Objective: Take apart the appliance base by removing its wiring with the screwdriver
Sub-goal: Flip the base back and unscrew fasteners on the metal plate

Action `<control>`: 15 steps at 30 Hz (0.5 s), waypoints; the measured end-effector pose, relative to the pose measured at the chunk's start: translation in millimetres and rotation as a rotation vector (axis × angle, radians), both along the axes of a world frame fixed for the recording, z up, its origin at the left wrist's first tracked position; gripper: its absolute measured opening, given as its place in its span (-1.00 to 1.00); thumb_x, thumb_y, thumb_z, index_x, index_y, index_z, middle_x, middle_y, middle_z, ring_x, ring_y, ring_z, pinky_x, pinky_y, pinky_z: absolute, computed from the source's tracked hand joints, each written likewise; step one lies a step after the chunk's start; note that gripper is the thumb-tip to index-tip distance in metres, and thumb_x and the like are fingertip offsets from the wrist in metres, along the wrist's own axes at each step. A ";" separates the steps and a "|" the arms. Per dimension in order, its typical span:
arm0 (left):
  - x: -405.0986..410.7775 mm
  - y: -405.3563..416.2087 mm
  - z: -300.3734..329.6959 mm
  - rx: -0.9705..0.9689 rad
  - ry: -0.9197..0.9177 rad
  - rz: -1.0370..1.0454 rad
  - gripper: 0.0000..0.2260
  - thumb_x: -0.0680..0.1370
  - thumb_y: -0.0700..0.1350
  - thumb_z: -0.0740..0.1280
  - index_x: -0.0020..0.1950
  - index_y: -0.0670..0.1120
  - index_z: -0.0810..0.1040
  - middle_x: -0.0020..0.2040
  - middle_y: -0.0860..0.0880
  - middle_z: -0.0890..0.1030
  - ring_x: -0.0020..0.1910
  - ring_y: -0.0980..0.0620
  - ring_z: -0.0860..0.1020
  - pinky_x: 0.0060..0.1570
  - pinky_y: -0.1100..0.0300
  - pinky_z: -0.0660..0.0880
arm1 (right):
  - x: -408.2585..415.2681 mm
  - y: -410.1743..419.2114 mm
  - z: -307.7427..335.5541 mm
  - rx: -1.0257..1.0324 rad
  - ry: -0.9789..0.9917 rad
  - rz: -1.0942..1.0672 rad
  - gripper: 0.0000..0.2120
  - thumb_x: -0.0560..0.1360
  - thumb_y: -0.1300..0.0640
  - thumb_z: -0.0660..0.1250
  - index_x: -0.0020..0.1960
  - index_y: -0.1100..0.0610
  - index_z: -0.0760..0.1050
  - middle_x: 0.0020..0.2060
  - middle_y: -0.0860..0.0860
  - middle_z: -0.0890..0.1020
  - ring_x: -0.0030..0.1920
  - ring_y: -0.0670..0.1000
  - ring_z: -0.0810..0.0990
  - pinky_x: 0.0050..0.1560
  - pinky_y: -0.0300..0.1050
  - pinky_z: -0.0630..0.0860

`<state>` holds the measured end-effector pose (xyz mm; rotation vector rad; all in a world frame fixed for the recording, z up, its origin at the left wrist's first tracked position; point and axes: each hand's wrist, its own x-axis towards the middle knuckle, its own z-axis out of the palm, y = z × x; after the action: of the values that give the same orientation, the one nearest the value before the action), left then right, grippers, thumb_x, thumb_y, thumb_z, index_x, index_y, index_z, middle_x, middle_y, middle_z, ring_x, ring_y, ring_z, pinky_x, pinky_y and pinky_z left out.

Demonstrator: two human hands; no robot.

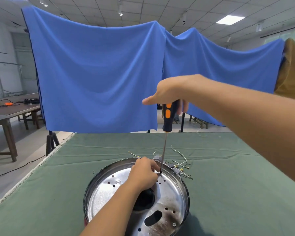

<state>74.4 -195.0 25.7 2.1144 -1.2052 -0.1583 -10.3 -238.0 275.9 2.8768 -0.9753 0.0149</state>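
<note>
The right hand (167, 92) curls round the stiff screwdriver (168, 116) handle while left fingers (154, 167) pinch beside its tip (wiring (182, 163) looks thin, floppy).

My table (228, 176) under its green cloth fills the lower frame. On it, bottom centre, sits the round metal appliance base (177, 198); loose wires (180, 160) lie just above it.
</note>
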 end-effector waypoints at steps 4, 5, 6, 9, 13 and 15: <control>-0.7 0.2 -0.3 -0.007 -0.002 0.006 -0.79 0.43 -0.22 0.33 -0.06 0.03 0.66 -0.01 -0.02 0.56 0.03 0.01 0.51 0.04 0.13 0.50 | 1.8 -4.3 -8.8 -0.232 0.011 0.041 -0.80 0.56 0.23 0.13 -0.23 0.19 0.39 -0.33 0.11 0.54 -0.46 0.08 0.50 -0.42 -0.14 0.38; -0.8 0.3 0.1 -0.005 -0.003 0.005 -0.79 0.43 -0.22 0.32 -0.06 0.03 0.66 -0.01 -0.02 0.56 0.03 0.01 0.50 0.05 0.12 0.50 | 0.3 -2.7 -4.6 -0.114 0.001 0.061 -0.90 0.51 0.28 0.16 -0.11 0.22 0.45 -0.23 0.17 0.59 -0.36 0.13 0.60 -0.36 -0.08 0.51; -1.0 0.2 0.4 -0.003 -0.004 0.005 -0.79 0.43 -0.22 0.32 -0.06 0.02 0.66 -0.02 -0.02 0.55 0.04 0.01 0.50 0.05 0.12 0.49 | -0.2 -1.7 0.6 0.019 -0.016 0.081 -0.84 0.49 0.29 0.20 0.04 0.24 0.46 -0.10 0.19 0.62 -0.21 0.17 0.65 -0.24 -0.02 0.61; -0.3 0.6 1.4 0.003 -0.003 0.003 -0.77 0.43 -0.24 0.30 -0.05 0.01 0.66 -0.03 -0.02 0.55 0.03 0.01 0.50 0.04 0.14 0.49 | -2.6 1.2 2.1 0.193 -0.028 0.102 -0.74 0.48 0.10 0.36 0.11 0.21 0.49 -0.09 0.16 0.66 -0.11 0.15 0.68 -0.15 0.07 0.65; -1.6 1.2 0.9 -0.001 -0.016 0.007 -0.78 0.44 -0.24 0.31 -0.04 0.01 0.66 -0.04 -0.01 0.55 0.05 0.00 0.48 0.05 0.12 0.49 | 0.0 -3.6 -11.6 -0.181 -0.059 0.037 -0.67 0.57 -0.02 0.20 -0.28 0.15 0.40 -0.35 0.05 0.57 -0.50 0.03 0.52 -0.41 -0.19 0.38; -2.5 0.7 0.6 0.000 -0.018 0.004 -0.79 0.44 -0.23 0.31 -0.04 0.00 0.66 -0.02 -0.02 0.56 0.07 -0.01 0.47 0.07 0.09 0.48 | 1.3 -1.9 -5.8 -0.052 -0.027 0.054 -0.89 0.51 0.21 0.23 -0.16 0.21 0.48 -0.23 0.14 0.60 -0.40 0.07 0.55 -0.36 -0.14 0.51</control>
<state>71.9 -194.3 26.3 2.1223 -1.2118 -0.1385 -9.0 -240.0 270.1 2.8613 -0.8884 0.0825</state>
